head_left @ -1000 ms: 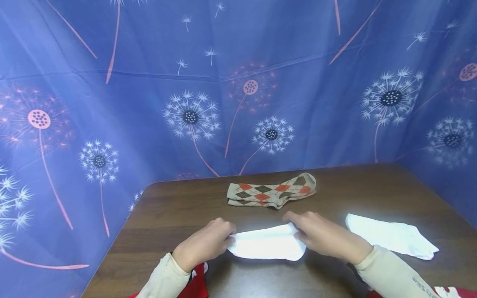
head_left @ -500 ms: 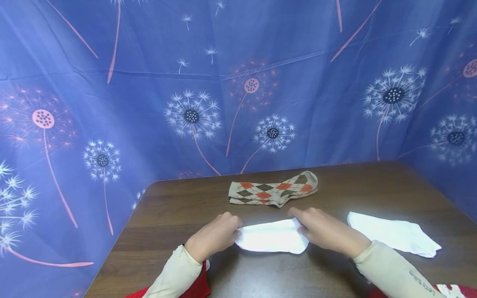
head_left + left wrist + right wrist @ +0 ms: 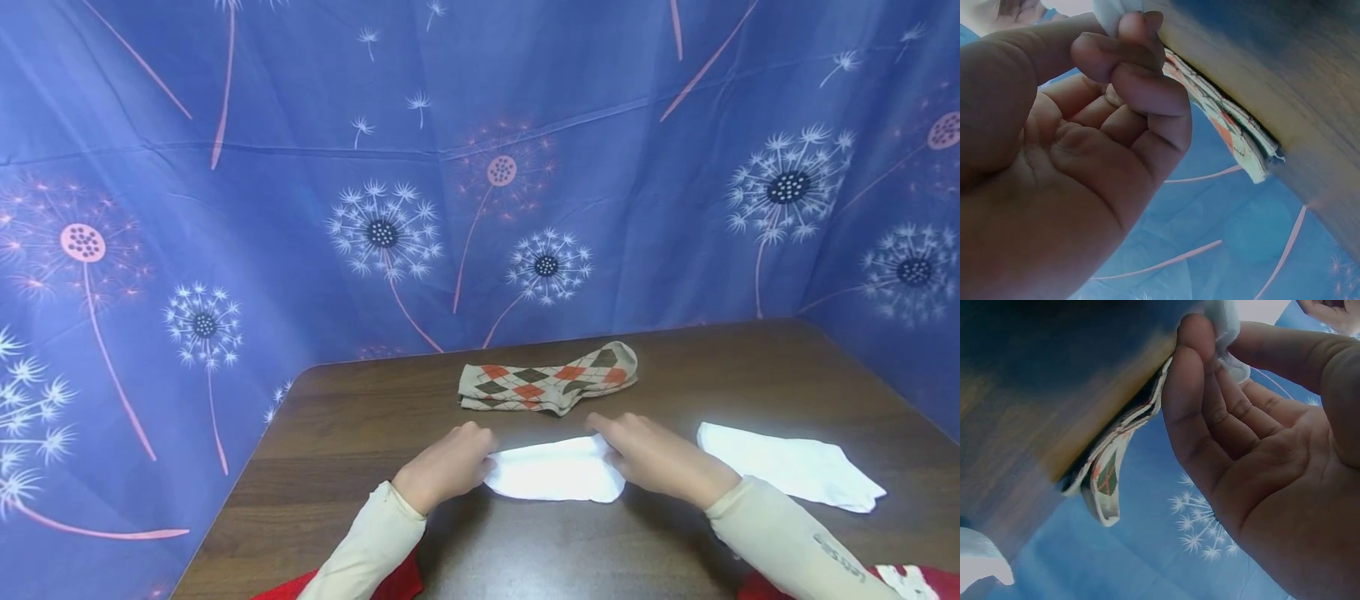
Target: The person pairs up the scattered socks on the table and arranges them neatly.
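Note:
A white sock [image 3: 557,472] is stretched between both hands, close over the table. My left hand [image 3: 452,465] pinches its left end; in the left wrist view thumb and curled fingers [image 3: 1147,94] meet on the white cloth [image 3: 1114,14]. The right hand [image 3: 656,458] pinches the opposite end, and the right wrist view shows the cloth [image 3: 1225,328] caught between thumb and fingertips. A second white sock [image 3: 789,467] lies flat to the right of that hand. Beyond the held sock is an argyle pair of socks [image 3: 547,382], cream with orange and dark green diamonds.
The brown wooden table [image 3: 330,433] reaches back to a blue curtain [image 3: 450,208] printed with dandelions. That curtain also runs along the left and right sides. Red cloth [image 3: 397,579] shows at the near edge below the left sleeve.
Both hands, still holding the white sock, have shifted slightly away from the body; the left has also moved right, closer to the right hand. The other socks stay in place.

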A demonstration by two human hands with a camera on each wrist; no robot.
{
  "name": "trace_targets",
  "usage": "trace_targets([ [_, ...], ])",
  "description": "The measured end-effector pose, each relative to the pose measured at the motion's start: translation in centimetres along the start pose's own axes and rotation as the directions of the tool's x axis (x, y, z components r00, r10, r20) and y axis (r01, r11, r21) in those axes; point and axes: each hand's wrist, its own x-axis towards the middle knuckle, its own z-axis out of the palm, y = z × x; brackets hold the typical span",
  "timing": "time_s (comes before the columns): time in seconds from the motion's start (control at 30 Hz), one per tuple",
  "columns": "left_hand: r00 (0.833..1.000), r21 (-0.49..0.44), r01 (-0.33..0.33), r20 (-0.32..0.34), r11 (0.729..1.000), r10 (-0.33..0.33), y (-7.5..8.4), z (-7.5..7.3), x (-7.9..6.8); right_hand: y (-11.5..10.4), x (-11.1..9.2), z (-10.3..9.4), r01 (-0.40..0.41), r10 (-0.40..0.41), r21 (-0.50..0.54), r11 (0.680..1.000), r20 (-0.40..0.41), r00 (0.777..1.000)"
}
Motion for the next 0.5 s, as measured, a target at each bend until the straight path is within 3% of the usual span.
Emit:
trace_targets([
  [0.5,1.0,0.044,-0.021,-0.016,0.999,0.021,0.0,1.1,0.6,0.1,-0.3,0.7,-0.047,0.047,0.001,0.999,0.024,0.999],
])
